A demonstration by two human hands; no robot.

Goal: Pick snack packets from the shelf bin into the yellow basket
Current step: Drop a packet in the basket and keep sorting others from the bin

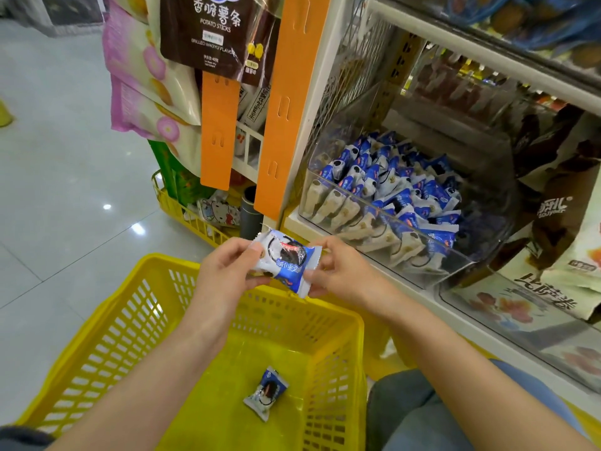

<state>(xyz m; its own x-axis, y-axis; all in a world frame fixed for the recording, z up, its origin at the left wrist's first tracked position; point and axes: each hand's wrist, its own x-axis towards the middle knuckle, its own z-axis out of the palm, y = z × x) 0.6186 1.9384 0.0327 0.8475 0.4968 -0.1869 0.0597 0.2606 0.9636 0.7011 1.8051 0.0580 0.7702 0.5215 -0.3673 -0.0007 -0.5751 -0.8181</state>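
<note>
Two-handed grip: left hand (pixel 227 265) pinches left end of blue-and-white snack packet (pixel 286 260), thumb on top, fingers curled under; right hand (pixel 338 271) pinches right end same way. Packet held in air between hands, over far rim of yellow basket (pixel 107 314), just before shelf edge. Second packet (pixel 266 393) lies on basket floor. Clear shelf bin (pixel 471 255) at upper right, heaped with matching packets (pixel 406 190). Brown potato-sticks bag (pixel 208 27) hangs top left.
</note>
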